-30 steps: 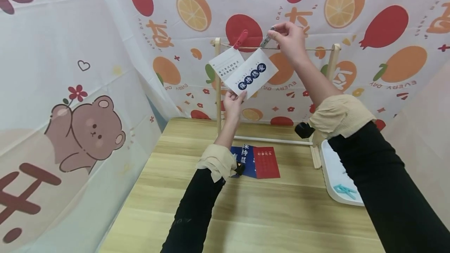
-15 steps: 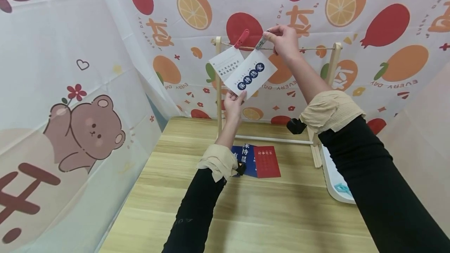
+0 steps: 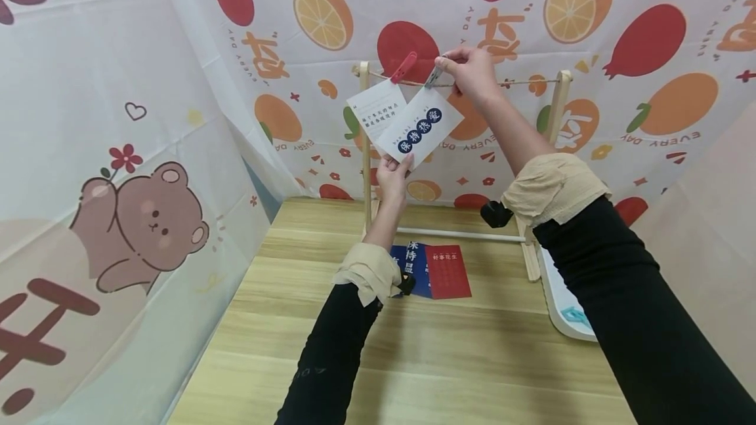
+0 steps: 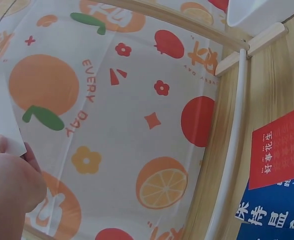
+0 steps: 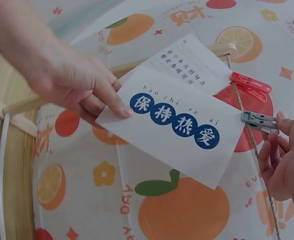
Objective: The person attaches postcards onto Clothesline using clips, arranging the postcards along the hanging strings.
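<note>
Pegging is the step I am on. My right hand [image 3: 472, 74] pinches the grey peg [image 5: 259, 120] at the string [image 5: 251, 145], right at the top corner of the white card with blue dots [image 3: 420, 126]. My left hand [image 3: 392, 176] pinches the card's bottom corner and keeps it flat. It hangs just beside the red peg [image 3: 404, 65] and its card. Next, I think the grey peg must bite both card and string before either hand lets go

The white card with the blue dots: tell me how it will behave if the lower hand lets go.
The white card looks thin and light, so the grey clip probably holds it alone. Pinched at one corner by the left hand, it stays flat: fairly stiff. It may swing.
</note>
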`<move>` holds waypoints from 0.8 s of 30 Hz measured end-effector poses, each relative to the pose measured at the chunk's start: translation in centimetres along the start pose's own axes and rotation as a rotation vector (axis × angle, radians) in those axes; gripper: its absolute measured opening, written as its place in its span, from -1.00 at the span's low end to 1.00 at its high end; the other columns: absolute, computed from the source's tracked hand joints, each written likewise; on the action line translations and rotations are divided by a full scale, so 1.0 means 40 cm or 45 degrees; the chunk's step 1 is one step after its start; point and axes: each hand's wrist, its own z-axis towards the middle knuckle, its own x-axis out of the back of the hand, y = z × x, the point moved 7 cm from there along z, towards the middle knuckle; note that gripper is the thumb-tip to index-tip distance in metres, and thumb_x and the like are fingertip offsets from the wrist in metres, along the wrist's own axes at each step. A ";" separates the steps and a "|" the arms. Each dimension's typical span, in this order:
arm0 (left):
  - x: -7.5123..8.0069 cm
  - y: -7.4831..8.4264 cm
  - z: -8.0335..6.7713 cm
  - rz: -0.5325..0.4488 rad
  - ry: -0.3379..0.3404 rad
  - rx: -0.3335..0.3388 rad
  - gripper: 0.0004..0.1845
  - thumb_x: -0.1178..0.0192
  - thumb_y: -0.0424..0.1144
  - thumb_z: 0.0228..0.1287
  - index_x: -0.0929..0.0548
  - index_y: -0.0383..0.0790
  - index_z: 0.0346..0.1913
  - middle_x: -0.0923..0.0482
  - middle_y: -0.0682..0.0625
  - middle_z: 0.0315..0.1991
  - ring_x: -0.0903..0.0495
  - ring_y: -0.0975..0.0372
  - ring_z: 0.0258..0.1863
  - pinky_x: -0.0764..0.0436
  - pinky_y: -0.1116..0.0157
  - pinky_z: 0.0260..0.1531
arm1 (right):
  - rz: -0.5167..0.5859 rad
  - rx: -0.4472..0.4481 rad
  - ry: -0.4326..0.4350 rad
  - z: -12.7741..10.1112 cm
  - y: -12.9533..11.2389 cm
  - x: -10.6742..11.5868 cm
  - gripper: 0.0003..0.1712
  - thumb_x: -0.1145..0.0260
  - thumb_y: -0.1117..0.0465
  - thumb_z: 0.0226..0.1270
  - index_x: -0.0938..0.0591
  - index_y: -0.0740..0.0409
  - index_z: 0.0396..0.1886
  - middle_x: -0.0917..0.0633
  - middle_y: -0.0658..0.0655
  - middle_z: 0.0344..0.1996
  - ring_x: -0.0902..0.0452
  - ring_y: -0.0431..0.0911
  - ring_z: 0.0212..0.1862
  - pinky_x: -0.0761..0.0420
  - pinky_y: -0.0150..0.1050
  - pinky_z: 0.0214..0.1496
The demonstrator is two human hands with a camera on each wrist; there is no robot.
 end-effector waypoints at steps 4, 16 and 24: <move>-0.015 -0.017 -0.018 0.041 -0.024 0.073 -0.75 -0.20 -0.51 0.15 -0.44 -0.38 -0.11 -0.59 -0.24 -0.16 -0.63 0.16 -0.31 -0.59 0.23 -0.20 | 0.010 -0.007 -0.001 -0.010 0.009 0.012 -0.44 -0.25 -0.02 0.23 -0.47 0.11 0.18 -0.52 0.11 0.00 -0.38 -0.18 -0.61 -0.50 -0.46 -0.47; 0.084 -0.528 -0.068 0.439 -0.226 0.412 -0.67 -0.32 -0.24 0.10 -0.48 -0.32 -0.16 -0.56 -0.15 -0.29 -0.62 0.08 -0.36 -0.62 0.25 -0.34 | -0.011 0.249 0.127 -0.172 0.194 0.182 -0.72 -0.24 0.12 0.28 -0.57 0.25 -0.15 -0.60 0.06 -0.44 -0.46 -0.16 -0.61 -0.49 -0.40 -0.57; -0.042 -0.522 -0.409 0.748 -0.265 0.569 -0.77 -0.21 -0.32 0.19 -0.53 -0.38 -0.14 -0.51 -0.08 -0.34 -0.55 0.03 -0.34 -0.59 0.13 -0.24 | -0.614 0.048 -0.086 -0.294 0.609 0.287 -0.75 -0.14 0.22 0.33 -0.55 0.38 -0.26 -0.59 0.17 -0.53 -0.48 -0.10 -0.59 -0.47 -0.30 -0.60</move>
